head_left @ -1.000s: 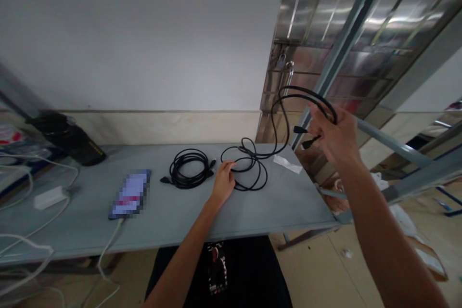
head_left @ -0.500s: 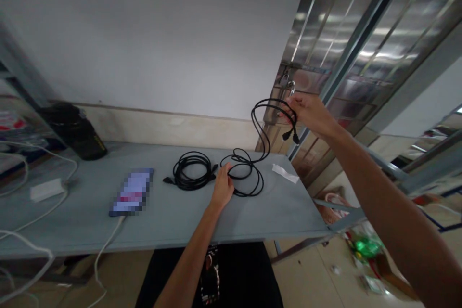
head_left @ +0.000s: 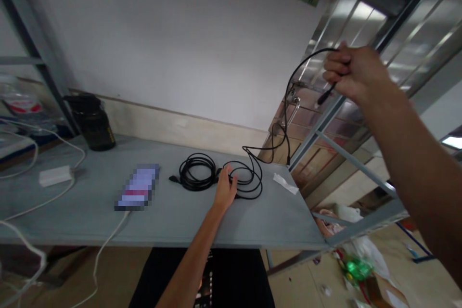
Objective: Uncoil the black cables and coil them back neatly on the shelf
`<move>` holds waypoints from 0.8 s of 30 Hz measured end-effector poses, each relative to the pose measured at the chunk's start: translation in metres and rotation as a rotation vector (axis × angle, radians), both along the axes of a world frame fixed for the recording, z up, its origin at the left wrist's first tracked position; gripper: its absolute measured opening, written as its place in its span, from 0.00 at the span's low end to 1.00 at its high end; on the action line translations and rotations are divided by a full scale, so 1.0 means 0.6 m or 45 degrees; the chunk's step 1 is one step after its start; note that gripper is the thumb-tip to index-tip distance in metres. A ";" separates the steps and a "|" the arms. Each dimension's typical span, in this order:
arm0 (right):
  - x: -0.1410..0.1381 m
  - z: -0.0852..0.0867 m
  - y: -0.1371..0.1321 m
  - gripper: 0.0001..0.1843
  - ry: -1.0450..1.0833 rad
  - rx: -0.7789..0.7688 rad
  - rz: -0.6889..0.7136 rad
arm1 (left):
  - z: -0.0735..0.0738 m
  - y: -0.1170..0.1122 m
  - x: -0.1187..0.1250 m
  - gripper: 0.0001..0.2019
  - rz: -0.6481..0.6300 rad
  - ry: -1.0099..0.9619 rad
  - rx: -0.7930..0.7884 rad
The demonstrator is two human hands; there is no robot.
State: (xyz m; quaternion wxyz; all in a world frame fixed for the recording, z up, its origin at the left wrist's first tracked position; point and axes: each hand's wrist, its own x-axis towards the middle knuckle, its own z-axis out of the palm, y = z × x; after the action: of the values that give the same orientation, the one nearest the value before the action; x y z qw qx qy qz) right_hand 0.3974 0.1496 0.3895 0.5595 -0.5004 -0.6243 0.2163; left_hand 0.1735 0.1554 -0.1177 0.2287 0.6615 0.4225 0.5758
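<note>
My right hand [head_left: 355, 70] is raised at the upper right, its fingers closed around a black cable [head_left: 286, 106]. One plug end [head_left: 327, 95] sticks out below my fist, and another end of the cable dangles near the table's right corner. From the fist the cable runs down to loose loops on the grey table [head_left: 195, 221]. At those loops is my left hand [head_left: 226, 190], thumb and fingers closed on the cable low over the tabletop. Just left of it lies a second black cable, neatly coiled [head_left: 197, 185], with a plug at its left side.
A phone [head_left: 137, 187] with a blurred screen lies left of the coil, a white cord attached. Farther left are a white adapter [head_left: 56, 176] and a dark bottle [head_left: 94, 122]. A white paper strip [head_left: 286, 184] lies near the right edge, beside a metal post [head_left: 321, 122].
My right hand has risen and moved right, drawing cable up from the table. One end has dropped from the hand and now hangs lower. My left hand stays near the loops.
</note>
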 end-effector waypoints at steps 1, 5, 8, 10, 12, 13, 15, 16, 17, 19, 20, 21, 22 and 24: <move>-0.002 0.016 -0.005 0.25 -0.010 0.041 -0.003 | 0.006 -0.005 0.000 0.24 -0.009 0.008 0.018; -0.025 0.058 -0.026 0.26 -0.071 0.198 0.131 | 0.028 -0.024 0.001 0.20 -0.060 0.045 0.114; -0.066 0.063 -0.048 0.28 -0.030 0.249 0.118 | 0.036 -0.032 -0.001 0.24 -0.047 0.035 0.178; -0.095 0.057 -0.064 0.28 0.052 0.257 0.071 | 0.039 -0.037 -0.004 0.28 0.000 0.003 0.218; -0.115 0.046 -0.075 0.28 0.080 0.245 0.084 | 0.048 -0.047 -0.009 0.34 0.071 -0.045 0.293; -0.121 0.040 -0.079 0.27 0.066 0.240 0.111 | 0.056 -0.055 -0.011 0.37 0.100 -0.064 0.351; -0.125 0.025 -0.082 0.25 0.023 0.231 0.171 | 0.084 -0.076 -0.015 0.46 0.114 -0.073 0.490; -0.125 0.017 -0.082 0.24 0.006 0.231 0.197 | 0.103 -0.087 -0.016 0.50 0.099 -0.055 0.552; -0.124 0.009 -0.081 0.23 -0.002 0.230 0.215 | 0.125 -0.097 -0.015 0.54 0.078 -0.030 0.599; -0.122 -0.006 -0.081 0.21 0.001 0.205 0.256 | 0.174 -0.109 -0.010 0.58 0.082 0.050 0.620; -0.122 -0.013 -0.082 0.21 0.013 0.190 0.278 | 0.197 -0.110 -0.006 0.54 0.106 0.098 0.580; -0.121 -0.019 -0.084 0.21 0.033 0.180 0.293 | 0.219 -0.106 -0.003 0.46 0.107 0.156 0.508; -0.120 -0.024 -0.086 0.21 0.055 0.171 0.305 | 0.239 -0.100 0.000 0.35 0.059 0.217 0.411; -0.114 -0.030 -0.092 0.22 0.104 0.168 0.324 | 0.270 -0.080 -0.001 0.19 -0.136 0.332 0.231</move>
State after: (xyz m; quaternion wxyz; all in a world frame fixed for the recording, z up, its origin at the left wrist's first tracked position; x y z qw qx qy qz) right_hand 0.3288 0.0944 0.3718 0.5841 -0.3701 -0.6724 0.2641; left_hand 0.1727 0.1072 0.0443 0.1414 0.7701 0.3592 0.5079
